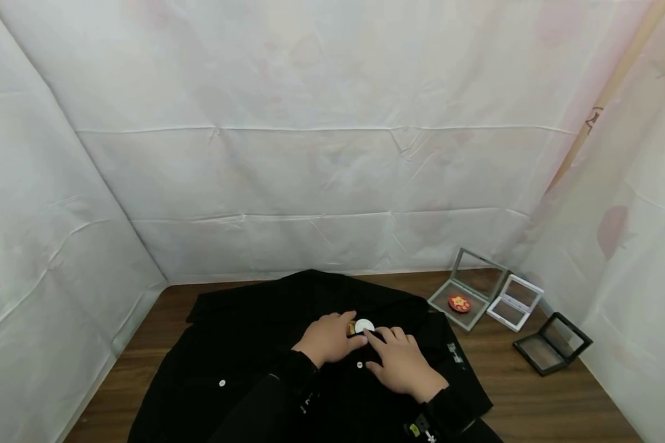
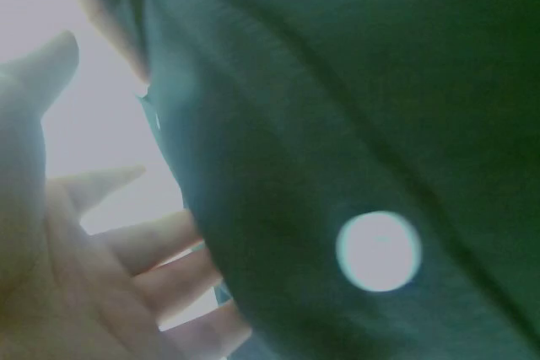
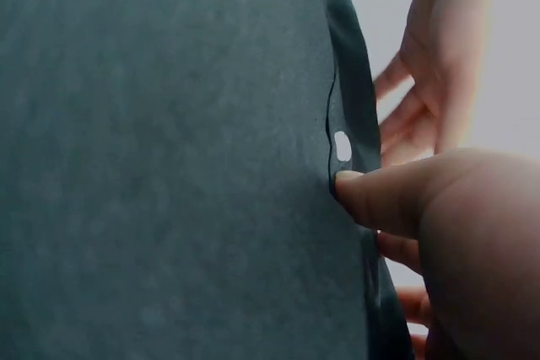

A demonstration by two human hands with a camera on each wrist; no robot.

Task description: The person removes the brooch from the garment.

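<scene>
A black buttoned shirt lies spread over the table, with a white button below the hands. Near its middle a white disc sits beside a small gold piece. My left hand has its thumb and forefinger spread around the gold piece; in the left wrist view its fingers rest loosely at the cloth's edge. From the other side, my right hand reaches its forefinger to the disc. In the right wrist view its thumb pinches the cloth edge beside a button.
To the right on the brown wooden table stand three open hinged cases: a grey one with a red round badge inside, a white one and a black one. White cloth curtains enclose the table.
</scene>
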